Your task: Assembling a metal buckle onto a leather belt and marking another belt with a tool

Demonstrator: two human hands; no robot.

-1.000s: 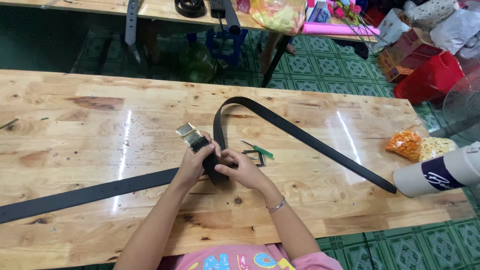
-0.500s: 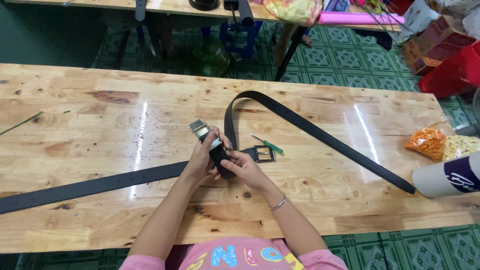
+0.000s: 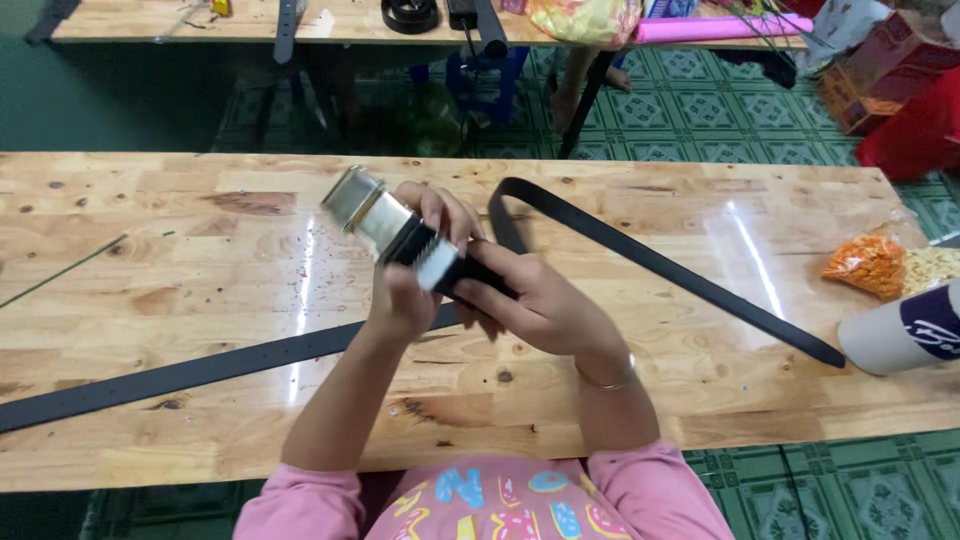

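A long black belt (image 3: 660, 265) curves across the wooden table (image 3: 180, 220). Its other stretch (image 3: 200, 372) runs off to the left edge. I hold the buckle end raised above the table. My left hand (image 3: 415, 275) grips the belt just behind the silver metal buckle (image 3: 368, 210), which points up and left. My right hand (image 3: 535, 305) clasps the black strap right next to it. Both hands touch each other around the strap.
An orange snack bag (image 3: 868, 265) and a white cup lying on its side (image 3: 905, 330) sit at the table's right end. A thin stick (image 3: 60, 272) lies at the left. Another table (image 3: 340, 22) with belts and bags stands beyond, over green tiled floor.
My hands have lifted the buckle end off the table and closer to the camera. The buckle now sticks out up and left. The small green-handled tool beside my hands is no longer seen.
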